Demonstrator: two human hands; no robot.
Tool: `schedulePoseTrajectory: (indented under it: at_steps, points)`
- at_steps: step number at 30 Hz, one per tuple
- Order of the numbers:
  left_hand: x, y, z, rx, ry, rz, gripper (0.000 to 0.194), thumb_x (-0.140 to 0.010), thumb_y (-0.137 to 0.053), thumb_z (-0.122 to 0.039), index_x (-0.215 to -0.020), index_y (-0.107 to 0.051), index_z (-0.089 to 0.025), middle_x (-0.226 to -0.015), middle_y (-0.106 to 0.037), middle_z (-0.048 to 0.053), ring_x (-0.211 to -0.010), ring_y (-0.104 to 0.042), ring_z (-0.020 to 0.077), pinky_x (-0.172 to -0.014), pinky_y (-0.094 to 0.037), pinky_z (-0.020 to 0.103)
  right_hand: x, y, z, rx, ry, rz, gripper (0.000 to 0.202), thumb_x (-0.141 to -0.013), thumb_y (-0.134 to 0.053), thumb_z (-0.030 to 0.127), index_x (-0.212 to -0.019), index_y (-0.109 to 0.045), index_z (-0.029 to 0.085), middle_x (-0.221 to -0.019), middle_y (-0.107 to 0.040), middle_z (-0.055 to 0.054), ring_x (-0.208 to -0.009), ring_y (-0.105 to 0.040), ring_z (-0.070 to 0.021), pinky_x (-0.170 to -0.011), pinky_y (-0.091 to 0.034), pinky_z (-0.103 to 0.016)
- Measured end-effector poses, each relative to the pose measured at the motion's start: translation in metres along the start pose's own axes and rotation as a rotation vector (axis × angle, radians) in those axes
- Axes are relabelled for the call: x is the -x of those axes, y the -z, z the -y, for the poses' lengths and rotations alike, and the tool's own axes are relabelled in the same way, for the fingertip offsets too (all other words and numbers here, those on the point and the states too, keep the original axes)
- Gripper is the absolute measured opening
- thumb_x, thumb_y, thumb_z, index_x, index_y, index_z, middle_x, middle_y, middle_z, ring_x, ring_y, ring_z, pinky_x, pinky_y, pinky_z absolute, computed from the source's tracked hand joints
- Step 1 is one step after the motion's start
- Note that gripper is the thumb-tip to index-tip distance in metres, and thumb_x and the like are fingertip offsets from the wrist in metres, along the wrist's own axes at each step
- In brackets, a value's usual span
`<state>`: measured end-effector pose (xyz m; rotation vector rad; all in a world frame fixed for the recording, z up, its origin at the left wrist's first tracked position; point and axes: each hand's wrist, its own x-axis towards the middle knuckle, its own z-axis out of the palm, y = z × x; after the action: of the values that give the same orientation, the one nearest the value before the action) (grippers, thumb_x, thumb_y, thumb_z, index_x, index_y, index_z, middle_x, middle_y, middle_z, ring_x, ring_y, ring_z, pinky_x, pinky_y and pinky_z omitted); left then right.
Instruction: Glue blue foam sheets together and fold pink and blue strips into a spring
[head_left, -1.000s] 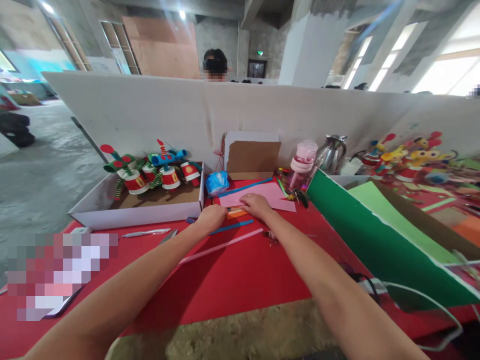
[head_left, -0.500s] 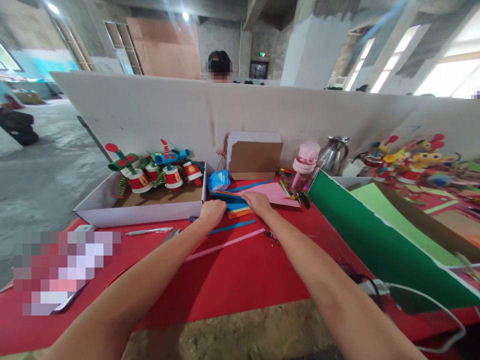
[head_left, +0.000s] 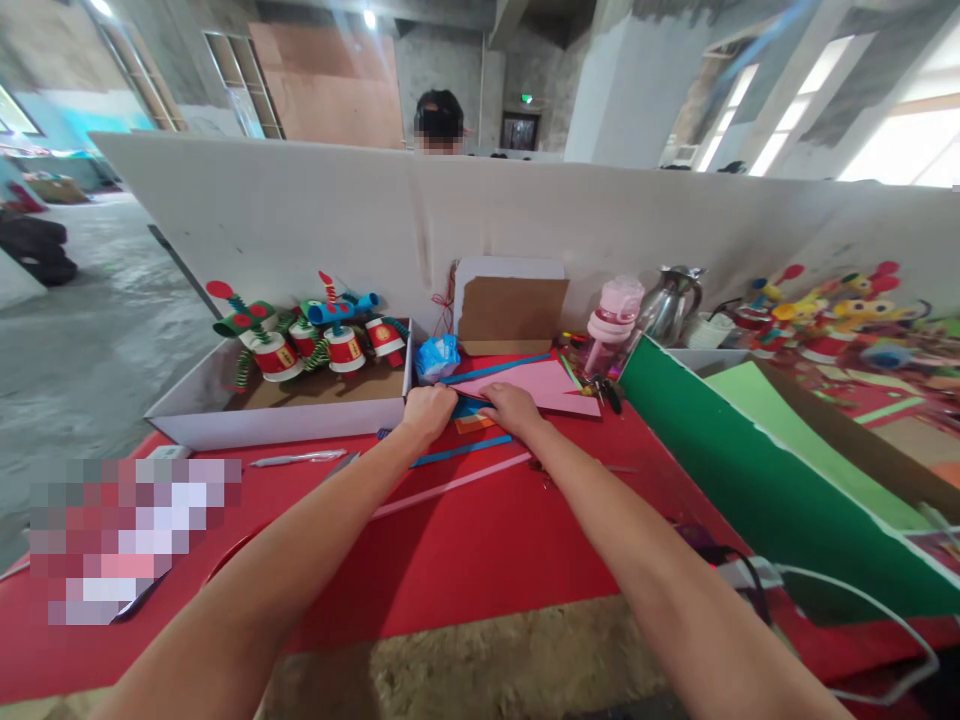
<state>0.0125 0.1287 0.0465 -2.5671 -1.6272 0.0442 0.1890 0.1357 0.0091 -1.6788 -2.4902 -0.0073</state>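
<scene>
At twelve o'clock, the person's left hand [head_left: 430, 412] and right hand [head_left: 514, 408] grip blue paper [head_left: 469, 408] between them, seemingly steadying it from both sides, with orange paper [head_left: 472, 425] at its six o'clock and pink paper [head_left: 553, 378] towards two.

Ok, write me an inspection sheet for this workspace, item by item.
Surface: red tabletop.
Work pieces: blue paper and orange paper by the hands; pink paper beyond.
Clutter: pen, pink bottle, white box with cup figures.
Hands: left hand and right hand close together at the papers; fingertips partly hidden.
Cables: white cable, right side.
Surroundings: white partition; person behind it.
</scene>
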Motion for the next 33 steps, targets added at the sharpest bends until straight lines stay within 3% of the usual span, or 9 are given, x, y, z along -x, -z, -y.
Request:
schedulePoseTrajectory:
  at_steps: [5,10,14,33]
  points:
    - [0.007,-0.004,0.002,0.015,-0.014,-0.013,0.035,-0.09,-0.034,-0.007,-0.11,-0.062,-0.01,-0.097,-0.069,0.02,-0.09,-0.069,0.0303,-0.073,-0.054,0.04,-0.008,0.001,0.004,0.009,-0.054,0.009,0.026,-0.094,-0.044,0.026,-0.11,-0.063,0.02,-0.111,-0.067,-0.01,-0.104,-0.06,-0.0225,-0.08,-0.044,-0.029]
    - [0.015,-0.016,-0.002,0.048,-0.059,0.055,0.027,-0.09,-0.041,-0.015,-0.095,-0.067,-0.013,-0.095,-0.069,0.016,-0.091,-0.068,0.0291,-0.073,-0.053,0.035,-0.013,0.005,0.003,-0.001,-0.089,0.009,0.027,-0.094,-0.042,0.028,-0.11,-0.064,0.024,-0.117,-0.066,-0.007,-0.109,-0.059,-0.0221,-0.081,-0.045,-0.029]
    - [0.01,-0.021,-0.006,0.069,-0.087,0.06,0.029,-0.092,-0.039,-0.019,-0.096,-0.067,-0.013,-0.102,-0.067,0.017,-0.09,-0.068,0.0279,-0.072,-0.052,0.033,-0.013,0.01,0.003,-0.006,-0.091,0.02,0.026,-0.093,-0.045,0.03,-0.109,-0.065,0.025,-0.116,-0.067,-0.006,-0.109,-0.059,-0.0222,-0.081,-0.045,-0.028]
    - [0.007,-0.019,-0.014,0.118,-0.114,0.026,0.029,-0.091,-0.038,-0.023,-0.099,-0.066,-0.017,-0.097,-0.068,0.012,-0.086,-0.067,0.0241,-0.073,-0.051,0.032,-0.013,0.01,-0.001,-0.031,-0.05,0.026,0.024,-0.092,-0.049,0.032,-0.107,-0.066,0.025,-0.114,-0.068,-0.005,-0.107,-0.059,-0.0217,-0.079,-0.045,-0.027]
